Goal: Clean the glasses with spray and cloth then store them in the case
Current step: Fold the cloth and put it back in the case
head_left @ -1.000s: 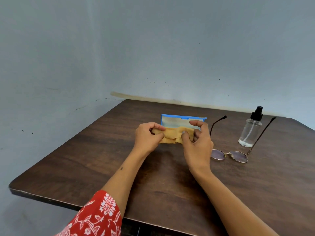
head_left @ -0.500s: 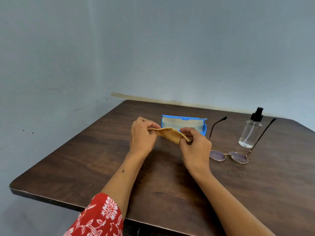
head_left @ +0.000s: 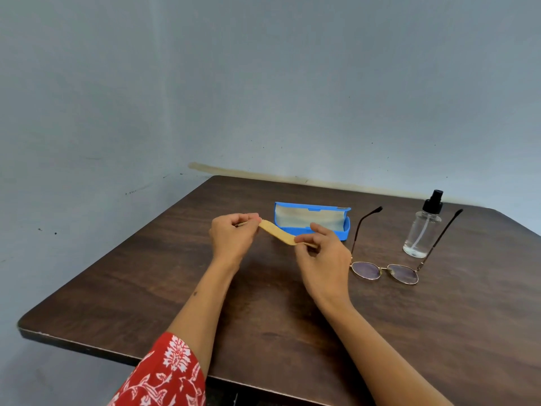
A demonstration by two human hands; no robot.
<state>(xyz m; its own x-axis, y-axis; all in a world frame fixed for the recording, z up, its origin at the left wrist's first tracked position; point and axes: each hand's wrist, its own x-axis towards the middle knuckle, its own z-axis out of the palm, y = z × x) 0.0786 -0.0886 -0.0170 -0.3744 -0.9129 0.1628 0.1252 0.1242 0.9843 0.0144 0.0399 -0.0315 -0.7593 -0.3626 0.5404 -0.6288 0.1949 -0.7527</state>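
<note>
Head view of a dark wooden table (head_left: pixel 146 288) against a grey wall. At lower left, a red patterned sleeve (head_left: pixel 164 376) covers the left upper arm. The left hand (head_left: pixel 232 238) pinches one end of a tan cloth (head_left: pixel 276 233) between thumb and curled fingers; the right hand (head_left: pixel 320 253) pinches the other end, so the cloth spans the gap between them as a narrow, slightly sagging band held above the table. Just behind the hands lies the blue case (head_left: pixel 313 219), lid open and its pale lining showing; nothing is visible in it. To the right of the right hand, the glasses (head_left: pixel 385 271) rest on the table, temples unfolded and pointing away from the person. The spray bottle (head_left: pixel 423 227) stands upright between the temples. Step in hand, as judged: readying the cloth, with the lenses not yet sprayed or wiped. The next move probably calls for freeing one hand to take the bottle or the glasses while the other keeps the cloth.
</note>
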